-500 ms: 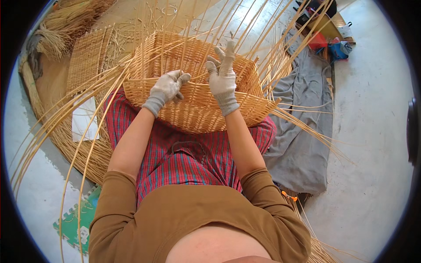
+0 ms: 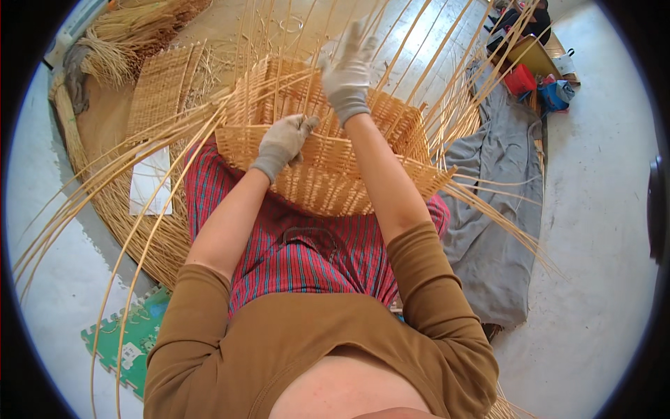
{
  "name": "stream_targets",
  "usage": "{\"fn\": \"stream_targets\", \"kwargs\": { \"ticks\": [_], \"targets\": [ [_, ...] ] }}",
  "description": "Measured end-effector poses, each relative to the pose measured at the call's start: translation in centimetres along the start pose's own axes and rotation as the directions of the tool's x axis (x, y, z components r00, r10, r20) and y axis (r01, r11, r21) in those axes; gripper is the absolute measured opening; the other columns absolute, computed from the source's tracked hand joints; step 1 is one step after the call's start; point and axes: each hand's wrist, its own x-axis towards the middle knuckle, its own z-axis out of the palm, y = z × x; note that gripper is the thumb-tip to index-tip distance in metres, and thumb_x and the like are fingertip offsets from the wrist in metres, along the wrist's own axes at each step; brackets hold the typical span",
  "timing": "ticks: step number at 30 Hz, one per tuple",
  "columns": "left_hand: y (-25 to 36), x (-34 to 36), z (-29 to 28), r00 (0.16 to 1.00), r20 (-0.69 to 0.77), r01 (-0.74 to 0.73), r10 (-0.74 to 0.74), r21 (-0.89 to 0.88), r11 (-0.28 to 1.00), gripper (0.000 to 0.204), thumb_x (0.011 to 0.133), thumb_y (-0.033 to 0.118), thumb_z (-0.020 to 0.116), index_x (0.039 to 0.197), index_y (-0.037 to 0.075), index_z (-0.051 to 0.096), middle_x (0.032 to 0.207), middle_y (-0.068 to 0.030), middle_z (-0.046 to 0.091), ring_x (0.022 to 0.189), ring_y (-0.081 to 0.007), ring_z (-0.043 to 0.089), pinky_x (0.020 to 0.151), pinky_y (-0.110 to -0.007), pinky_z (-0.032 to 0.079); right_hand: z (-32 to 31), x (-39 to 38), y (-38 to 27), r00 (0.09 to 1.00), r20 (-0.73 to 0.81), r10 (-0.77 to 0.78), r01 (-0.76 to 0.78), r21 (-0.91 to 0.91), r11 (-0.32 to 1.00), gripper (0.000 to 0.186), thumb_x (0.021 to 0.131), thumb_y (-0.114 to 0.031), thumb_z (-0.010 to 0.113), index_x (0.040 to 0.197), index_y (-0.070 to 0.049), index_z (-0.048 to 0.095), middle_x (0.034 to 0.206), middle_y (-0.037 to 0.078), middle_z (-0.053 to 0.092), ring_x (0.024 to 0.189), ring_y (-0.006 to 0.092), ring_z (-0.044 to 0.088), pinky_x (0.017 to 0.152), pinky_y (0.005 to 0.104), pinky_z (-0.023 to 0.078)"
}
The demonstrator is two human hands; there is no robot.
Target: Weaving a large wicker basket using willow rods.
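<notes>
A half-woven wicker basket point(image 2: 338, 174) rests across my lap, its long uncut canes fanning out to the left, right and far side. My left hand point(image 2: 282, 143), in a pale work glove, is closed on the near rim, thumb on top and fingertips curled over the edge. My right hand point(image 2: 347, 78), gloved the same way, is raised above the far side of the basket, beside the standing canes point(image 2: 408, 43). Its fingers are stretched out and apart, blurred at the tips, and I see nothing held in it.
Bundled fibre point(image 2: 143, 35), a flat woven panel point(image 2: 162, 87) and a white sheet point(image 2: 150, 180) lie on the left. A grey cloth point(image 2: 492, 230) covers something long at right, below a red container point(image 2: 519, 80) and a blue one point(image 2: 555, 96). A green foam mat point(image 2: 115, 346) lies lower left.
My right hand has risen from over the near rim toward the far side, its fingers spreading wider. My left hand keeps its grip on the rim. The whole view has shifted slightly.
</notes>
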Motion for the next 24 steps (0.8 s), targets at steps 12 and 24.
{"fn": "stream_targets", "kwargs": {
  "ticks": [12, 24],
  "targets": [
    [-5.2, 2.0, -0.5, 0.910, 0.007, -0.411, 0.415, -0.116, 0.904, 0.025, 0.094, 0.024, 0.072, 0.109, 0.008, 0.061, 0.093, -0.0052, 0.069, 0.081, -0.0155, 0.061, 0.080, -0.032, 0.051, -3.4, -16.1, 1.5, 0.986, -0.020, 0.163, -0.076, 0.823, 0.563, 0.039, 0.092, 0.001, 0.060, 0.129, -0.010, 0.063, 0.117, 0.014, 0.069, 0.104, 0.0324, 0.067, 0.092, 0.0406, 0.053],
    [-2.7, 0.3, -2.5, 0.950, 0.102, -0.299, 0.294, 0.031, 0.954, 0.027, 0.083, 0.014, 0.067, 0.108, 0.006, 0.060, 0.099, -0.0169, 0.068, 0.096, -0.0319, 0.066, 0.087, -0.040, 0.052, 0.1, -10.6, 3.6, 0.828, 0.441, -0.347, 0.408, -0.050, 0.911, 0.024, 0.093, -0.013, 0.052, 0.114, -0.014, 0.063, 0.106, 0.013, 0.070, 0.098, 0.0304, 0.068, 0.083, 0.0412, 0.055]
  ]
}}
